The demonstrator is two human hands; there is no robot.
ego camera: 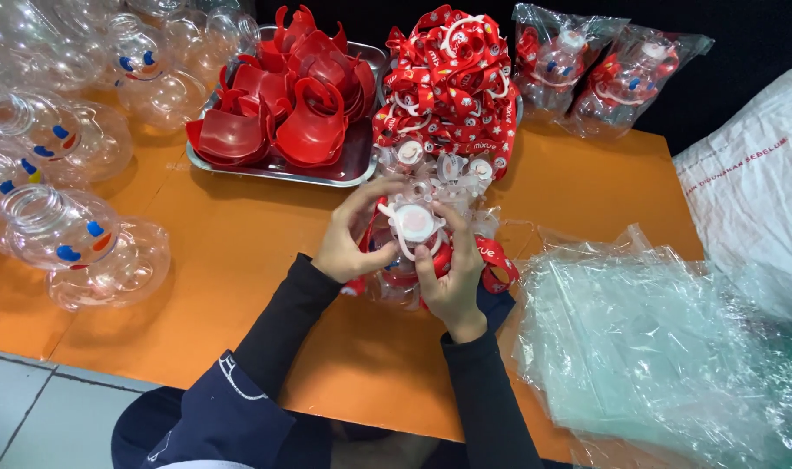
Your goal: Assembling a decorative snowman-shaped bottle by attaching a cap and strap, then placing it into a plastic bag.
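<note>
- Both hands, left hand (351,241) and right hand (452,276), grip a clear bottle (410,260) with a white cap (415,221) and red strap (497,260), held just above the orange bench (239,234).
- Step in hand, likely: fitting cap and strap together; the fingers hide the joint.
- The next move calls for steady pressing near the strap pile (452,78).

A packing workshop: orange table (239,252) crowded with clear bottles (74,239), red lids (283,104), plastic bags (665,347).

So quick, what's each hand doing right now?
Left hand: closed around the clear bottle, fingers at its white cap.
Right hand: closed on the same bottle, gripping the cap and red strap.
</note>
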